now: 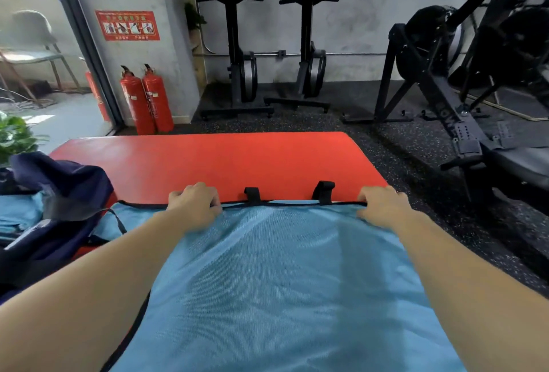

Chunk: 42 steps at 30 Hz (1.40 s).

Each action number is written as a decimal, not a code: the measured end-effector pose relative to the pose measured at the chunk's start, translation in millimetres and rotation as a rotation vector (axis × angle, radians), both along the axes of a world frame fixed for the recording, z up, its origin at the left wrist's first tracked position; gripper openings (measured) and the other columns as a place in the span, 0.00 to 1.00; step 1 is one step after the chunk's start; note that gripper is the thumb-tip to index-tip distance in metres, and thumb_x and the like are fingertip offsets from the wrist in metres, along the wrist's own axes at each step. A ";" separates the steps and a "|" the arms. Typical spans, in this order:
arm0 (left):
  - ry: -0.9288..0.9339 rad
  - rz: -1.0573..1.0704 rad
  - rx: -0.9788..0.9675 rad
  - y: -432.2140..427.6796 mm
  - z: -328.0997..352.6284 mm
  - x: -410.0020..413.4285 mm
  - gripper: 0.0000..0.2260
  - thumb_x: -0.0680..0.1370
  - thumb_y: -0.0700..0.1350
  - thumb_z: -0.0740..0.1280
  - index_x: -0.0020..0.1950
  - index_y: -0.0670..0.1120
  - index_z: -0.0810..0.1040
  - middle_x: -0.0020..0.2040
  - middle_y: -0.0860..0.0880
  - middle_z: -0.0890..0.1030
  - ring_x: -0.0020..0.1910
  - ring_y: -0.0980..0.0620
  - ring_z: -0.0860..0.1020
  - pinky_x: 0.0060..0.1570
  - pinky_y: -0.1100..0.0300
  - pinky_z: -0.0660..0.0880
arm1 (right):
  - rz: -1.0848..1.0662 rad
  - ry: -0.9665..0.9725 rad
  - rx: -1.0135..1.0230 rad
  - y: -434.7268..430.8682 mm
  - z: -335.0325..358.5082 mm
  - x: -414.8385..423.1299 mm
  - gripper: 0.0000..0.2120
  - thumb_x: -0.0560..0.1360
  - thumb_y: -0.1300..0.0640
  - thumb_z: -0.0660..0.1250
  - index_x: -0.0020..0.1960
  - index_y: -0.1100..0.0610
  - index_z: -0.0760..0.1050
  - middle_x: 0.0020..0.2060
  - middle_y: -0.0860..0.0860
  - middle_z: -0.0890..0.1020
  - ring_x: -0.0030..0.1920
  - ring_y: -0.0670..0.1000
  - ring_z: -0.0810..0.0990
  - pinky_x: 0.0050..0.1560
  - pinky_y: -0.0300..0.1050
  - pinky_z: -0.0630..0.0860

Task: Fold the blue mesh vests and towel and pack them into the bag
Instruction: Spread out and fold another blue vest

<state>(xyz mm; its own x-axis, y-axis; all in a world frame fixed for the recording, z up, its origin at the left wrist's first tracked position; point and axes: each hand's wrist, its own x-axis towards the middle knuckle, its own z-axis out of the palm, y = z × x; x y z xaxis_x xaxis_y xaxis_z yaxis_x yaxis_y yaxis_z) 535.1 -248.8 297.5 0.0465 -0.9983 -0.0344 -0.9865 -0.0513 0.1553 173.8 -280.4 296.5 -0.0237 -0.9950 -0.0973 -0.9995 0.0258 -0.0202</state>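
Observation:
A blue mesh vest (282, 267) with black trim lies spread across the red mat (231, 160), stretching from its far black edge down to the bottom of the view. My left hand (194, 202) grips that far edge left of centre. My right hand (384, 203) grips the same edge near its right end. Two black strap loops (322, 192) stick up from the edge between my hands. At the left sits the dark navy bag (56, 202), open, with more light blue fabric (20, 217) at its mouth.
Two red fire extinguishers (147, 101) stand against the pillar beyond the mat. Black rowing machines (240, 44) stand upright at the wall, and another machine (463, 98) fills the right side on speckled black flooring. A green plant (13, 134) is at the far left.

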 end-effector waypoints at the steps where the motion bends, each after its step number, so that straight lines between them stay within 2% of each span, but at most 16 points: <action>1: 0.010 0.001 0.011 -4.6 0.0 2.7 0.07 0.77 0.43 0.62 0.41 0.52 0.74 0.46 0.54 0.76 0.47 0.50 0.73 0.51 0.52 0.65 | -0.018 -0.038 0.039 -3.7 2.3 -1.1 0.06 0.74 0.55 0.65 0.50 0.50 0.74 0.52 0.50 0.78 0.58 0.55 0.73 0.59 0.52 0.64; 2: 0.024 -0.007 0.021 -8.4 0.7 5.4 0.07 0.77 0.43 0.60 0.40 0.52 0.72 0.45 0.53 0.76 0.46 0.49 0.73 0.50 0.51 0.67 | -0.029 -0.070 0.074 -6.4 5.4 -1.0 0.02 0.72 0.56 0.65 0.45 0.52 0.74 0.48 0.50 0.79 0.53 0.54 0.75 0.55 0.50 0.63; 4: 0.005 -0.045 0.052 -13.9 1.8 10.1 0.04 0.79 0.45 0.59 0.44 0.53 0.69 0.48 0.52 0.76 0.46 0.49 0.74 0.47 0.52 0.71 | -0.024 -0.132 0.095 -9.7 9.1 0.0 0.07 0.69 0.56 0.67 0.37 0.54 0.70 0.39 0.50 0.76 0.43 0.53 0.75 0.44 0.45 0.64; 7: -0.079 -0.104 0.151 -16.4 6.1 14.6 0.06 0.81 0.56 0.62 0.53 0.55 0.68 0.50 0.56 0.76 0.50 0.52 0.75 0.52 0.54 0.68 | -0.001 -0.193 0.052 -8.6 8.6 3.0 0.10 0.67 0.57 0.68 0.35 0.54 0.66 0.36 0.49 0.73 0.37 0.52 0.71 0.31 0.42 0.62; 10: -0.116 -0.133 0.175 -17.4 9.2 18.5 0.09 0.80 0.58 0.63 0.47 0.54 0.71 0.44 0.57 0.76 0.46 0.54 0.73 0.56 0.53 0.60 | 0.016 -0.216 0.052 -6.3 5.7 4.6 0.06 0.68 0.56 0.69 0.41 0.54 0.72 0.41 0.49 0.75 0.42 0.52 0.73 0.39 0.43 0.66; 12: -0.062 -0.116 0.183 -18.7 9.5 22.6 0.11 0.79 0.58 0.65 0.43 0.53 0.73 0.38 0.56 0.76 0.41 0.54 0.73 0.57 0.52 0.62 | 0.000 -0.241 0.075 -7.7 8.1 5.1 0.07 0.67 0.53 0.70 0.40 0.55 0.74 0.36 0.48 0.75 0.41 0.53 0.73 0.47 0.47 0.64; 16: 0.269 -0.112 0.104 -17.9 15.0 26.4 0.06 0.75 0.45 0.72 0.42 0.48 0.75 0.40 0.51 0.77 0.39 0.51 0.75 0.41 0.60 0.71 | -0.059 -0.517 0.132 -11.8 25.7 9.5 0.14 0.63 0.51 0.72 0.27 0.55 0.69 0.26 0.50 0.67 0.33 0.53 0.66 0.40 0.45 0.64; 19: 0.298 -0.067 0.059 -17.8 23.6 32.6 0.04 0.74 0.47 0.73 0.47 0.51 0.81 0.49 0.52 0.81 0.51 0.49 0.78 0.57 0.54 0.73 | -0.078 -0.644 0.114 -11.0 35.1 9.2 0.06 0.68 0.64 0.72 0.36 0.61 0.75 0.30 0.54 0.70 0.34 0.52 0.67 0.34 0.41 0.65; 21: 0.259 -0.037 0.080 -12.7 34.5 38.6 0.04 0.73 0.52 0.73 0.39 0.55 0.83 0.42 0.56 0.82 0.48 0.50 0.79 0.63 0.43 0.71 | -0.080 -0.686 0.079 -5.1 42.6 5.6 0.04 0.69 0.65 0.73 0.42 0.64 0.80 0.33 0.55 0.74 0.37 0.52 0.71 0.37 0.41 0.68; 24: 0.226 -0.020 0.081 2.0 56.9 44.8 0.09 0.71 0.54 0.74 0.32 0.54 0.82 0.28 0.58 0.78 0.38 0.50 0.76 0.63 0.36 0.69 | -0.071 -0.682 0.077 13.5 59.9 -2.0 0.06 0.69 0.64 0.74 0.42 0.66 0.81 0.34 0.54 0.76 0.36 0.50 0.72 0.35 0.39 0.68; 28: 0.199 -0.087 0.133 55.6 81.1 31.7 0.11 0.72 0.55 0.73 0.31 0.56 0.80 0.24 0.61 0.75 0.34 0.53 0.73 0.65 0.34 0.67 | -0.030 -0.607 0.125 59.2 76.1 -14.7 0.05 0.67 0.64 0.74 0.39 0.66 0.81 0.33 0.53 0.76 0.37 0.52 0.73 0.37 0.41 0.69; 31: 0.057 -0.141 0.174 113.5 75.0 14.7 0.13 0.72 0.59 0.71 0.33 0.53 0.77 0.29 0.58 0.75 0.35 0.54 0.74 0.64 0.42 0.66 | -0.019 -0.472 0.224 108.6 68.9 -26.3 0.05 0.62 0.58 0.76 0.31 0.56 0.80 0.29 0.49 0.78 0.38 0.53 0.75 0.46 0.47 0.71; 34: -0.123 -0.207 0.163 170.3 41.4 -1.6 0.13 0.73 0.61 0.66 0.41 0.51 0.77 0.36 0.55 0.79 0.42 0.53 0.76 0.55 0.51 0.61 | -0.023 -0.134 0.266 161.9 47.5 -31.3 0.08 0.63 0.54 0.71 0.42 0.53 0.81 0.40 0.48 0.82 0.48 0.54 0.77 0.63 0.58 0.60; 36: -0.220 -0.203 0.100 201.3 19.7 -9.7 0.10 0.76 0.56 0.64 0.46 0.50 0.77 0.38 0.55 0.79 0.43 0.53 0.73 0.50 0.53 0.57 | -0.010 0.073 0.231 193.6 30.0 -32.3 0.08 0.68 0.57 0.67 0.48 0.52 0.79 0.47 0.47 0.80 0.54 0.52 0.75 0.65 0.59 0.56; 38: -0.232 -0.167 0.032 219.9 11.1 -13.1 0.10 0.77 0.55 0.63 0.48 0.50 0.77 0.40 0.54 0.81 0.42 0.52 0.72 0.49 0.53 0.55 | 0.037 0.181 0.167 214.8 23.0 -33.4 0.08 0.70 0.59 0.64 0.47 0.49 0.77 0.46 0.45 0.77 0.57 0.52 0.72 0.67 0.59 0.56; 42: -0.208 -0.140 -0.121 229.2 33.1 -7.9 0.09 0.77 0.56 0.63 0.46 0.52 0.77 0.39 0.54 0.80 0.43 0.51 0.74 0.55 0.52 0.55 | 0.063 0.145 -0.038 230.7 50.4 -43.2 0.07 0.71 0.58 0.64 0.38 0.48 0.69 0.42 0.43 0.74 0.54 0.50 0.69 0.62 0.54 0.59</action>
